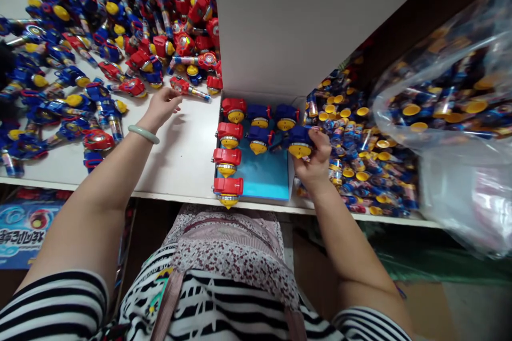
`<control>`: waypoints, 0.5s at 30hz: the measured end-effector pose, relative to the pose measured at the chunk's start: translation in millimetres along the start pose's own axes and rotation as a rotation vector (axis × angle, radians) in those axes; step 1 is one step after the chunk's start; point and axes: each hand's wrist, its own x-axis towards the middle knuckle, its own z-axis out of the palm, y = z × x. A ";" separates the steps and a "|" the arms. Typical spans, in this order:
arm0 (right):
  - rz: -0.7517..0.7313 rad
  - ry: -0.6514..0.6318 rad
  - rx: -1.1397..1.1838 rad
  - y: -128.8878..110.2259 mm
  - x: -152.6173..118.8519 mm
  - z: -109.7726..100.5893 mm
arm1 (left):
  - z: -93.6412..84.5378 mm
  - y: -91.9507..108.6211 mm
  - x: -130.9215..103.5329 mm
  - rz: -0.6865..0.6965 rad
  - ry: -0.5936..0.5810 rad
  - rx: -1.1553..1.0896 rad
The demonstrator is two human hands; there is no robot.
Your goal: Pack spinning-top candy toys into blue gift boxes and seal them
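My right hand point(314, 162) is closed around a blue spinning-top toy point(300, 142) with a yellow tip, at the right side of an upright-lidded display box point(222, 170). In the box, a column of red spinning-top toys point(228, 157) runs along the left wall. Several blue ones point(259, 137) sit toward the back, above a bare light-blue floor point(266, 173). My left hand point(165, 106), with a pale green bangle point(144, 134) on its wrist, hovers over the white table, fingers loosely apart and holding nothing. Just beyond its fingertips lies a red toy with a clear tube point(190, 88).
A big heap of red and blue toys point(132, 26) spreads over the table's left and back. Right of the box are many small tubes with yellow ends point(356, 154). A clear plastic bag point(452, 117) of similar tubes bulges at far right. A printed blue box point(24, 234) shows below the table.
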 end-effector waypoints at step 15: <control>0.061 -0.101 0.061 15.7 -12.4 3.2 | -4.7 25.8 -37.1 0.129 -0.020 -0.056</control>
